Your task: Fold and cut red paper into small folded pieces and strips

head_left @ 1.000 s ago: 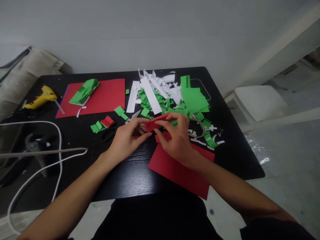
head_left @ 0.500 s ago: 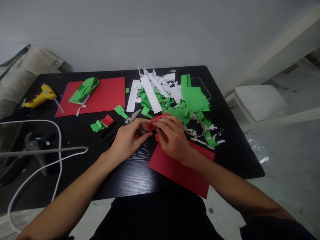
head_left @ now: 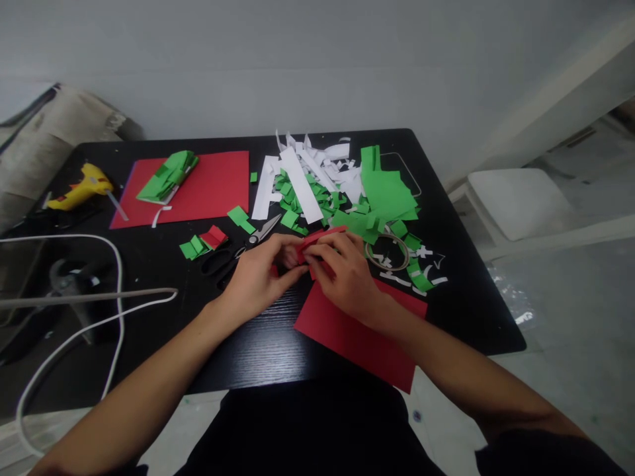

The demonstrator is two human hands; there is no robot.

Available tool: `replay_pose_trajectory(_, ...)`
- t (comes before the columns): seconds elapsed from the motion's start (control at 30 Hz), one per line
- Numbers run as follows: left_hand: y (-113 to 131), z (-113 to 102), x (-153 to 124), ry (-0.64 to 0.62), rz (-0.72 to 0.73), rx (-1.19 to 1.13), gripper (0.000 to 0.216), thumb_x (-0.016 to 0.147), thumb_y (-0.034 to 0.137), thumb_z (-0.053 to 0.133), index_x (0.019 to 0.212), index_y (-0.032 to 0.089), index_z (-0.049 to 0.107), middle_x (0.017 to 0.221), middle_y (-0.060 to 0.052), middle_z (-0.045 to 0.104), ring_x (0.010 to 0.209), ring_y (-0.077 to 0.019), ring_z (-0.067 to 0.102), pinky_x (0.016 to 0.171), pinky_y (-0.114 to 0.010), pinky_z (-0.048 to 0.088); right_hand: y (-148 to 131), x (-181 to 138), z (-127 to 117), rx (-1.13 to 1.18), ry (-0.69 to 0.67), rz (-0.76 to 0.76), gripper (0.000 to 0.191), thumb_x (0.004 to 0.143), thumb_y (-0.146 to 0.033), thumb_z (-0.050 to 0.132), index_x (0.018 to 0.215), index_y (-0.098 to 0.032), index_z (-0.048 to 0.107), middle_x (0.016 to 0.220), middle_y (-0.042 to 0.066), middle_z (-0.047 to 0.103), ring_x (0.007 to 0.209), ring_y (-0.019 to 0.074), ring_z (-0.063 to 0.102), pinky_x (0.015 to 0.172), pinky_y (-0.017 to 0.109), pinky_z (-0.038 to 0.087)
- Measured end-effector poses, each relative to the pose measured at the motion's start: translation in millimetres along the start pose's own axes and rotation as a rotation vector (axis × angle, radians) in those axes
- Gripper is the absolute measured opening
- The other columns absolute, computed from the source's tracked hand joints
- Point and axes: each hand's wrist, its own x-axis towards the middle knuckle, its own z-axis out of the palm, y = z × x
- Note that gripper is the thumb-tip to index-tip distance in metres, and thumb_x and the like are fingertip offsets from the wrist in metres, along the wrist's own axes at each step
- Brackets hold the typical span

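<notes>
Between my two hands is a strip of red paper [head_left: 321,235], bent along its length. My left hand [head_left: 260,274] pinches its left end with thumb and fingers. On the other end, my right hand [head_left: 344,271] has its fingers closed, hiding part of the strip. Beneath my right wrist lies a red sheet [head_left: 354,334]. Scissors [head_left: 253,243] with black handles rest just behind my left hand. Past the fingers is a heap of cut green paper pieces [head_left: 302,195] and white paper strips [head_left: 301,185].
A yellow glue gun [head_left: 83,188] lies at the far left, beside another red sheet [head_left: 218,192] bearing a folded green bundle [head_left: 169,177]. A white cable [head_left: 119,291] loops over the left side. A roll of tape [head_left: 391,268] sits right of my hands.
The red strip has bent and its right end now sticks up more over my right fingers. Both hands have stayed almost in place.
</notes>
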Motion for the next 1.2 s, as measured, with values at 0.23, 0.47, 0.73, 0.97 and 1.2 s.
replay_pose_trajectory(0.23,4.7,-0.8,0.9,0.021,-0.044,-0.013,0.025,0.096,0.025,0.064,0.12,0.019,0.065,0.097,-0.004,0.077,0.088,-0.0175,0.075,0.082,-0.031,0.061,-0.4,0.5,0.1,-0.001,-0.013,-0.023,0.011,0.104,-0.018,0.059,0.102,-0.021,0.07,0.098,0.004,0.075,0.097,0.023,0.064,0.094,0.04,0.041)
replay_pose_trajectory(0.47,2.1,0.5,2.1,0.105,-0.147,-0.033,0.027,0.093,0.026,0.068,0.119,0.02,0.062,0.087,-0.001,0.077,0.078,-0.0163,0.075,0.074,-0.029,0.06,5.9,1.1,0.8,-0.094,-0.054,0.068,0.006,0.101,-0.024,0.067,0.099,-0.022,0.072,0.098,0.006,0.075,0.102,0.0276,0.061,0.091,0.043,0.041)
replay_pose_trajectory(0.73,-2.2,2.4,3.7,0.099,-0.236,-0.114,0.027,0.091,0.027,0.069,0.115,0.019,0.061,0.079,-0.001,0.075,0.071,-0.0159,0.073,0.064,-0.028,0.056,3.3,0.4,1.3,-0.095,-0.024,0.045,0.009,0.102,-0.022,0.064,0.099,-0.022,0.073,0.093,0.004,0.074,0.098,0.0258,0.061,0.091,0.043,0.041)
replay_pose_trajectory(0.97,1.0,5.4,3.6,0.139,-0.237,-0.088,0.024,0.088,0.025,0.069,0.108,0.021,0.057,0.074,0.002,0.073,0.068,-0.0153,0.071,0.064,-0.028,0.054,-1.2,-0.5,1.4,-0.156,0.031,-0.017,0.011,0.104,-0.021,0.062,0.099,-0.021,0.072,0.091,0.004,0.073,0.093,0.0237,0.062,0.09,0.042,0.04)
replay_pose_trajectory(1.2,3.2,9.6,3.4,0.183,-0.28,-0.057,0.02,0.085,0.024,0.069,0.098,0.023,0.054,0.073,0.004,0.068,0.064,-0.014,0.066,0.061,-0.026,0.05,-15.1,-5.0,-2.6,-0.246,0.024,-0.064,0.014,0.103,-0.018,0.062,0.106,-0.025,0.074,0.096,0.004,0.076,0.097,0.0248,0.061,0.094,0.046,0.032)
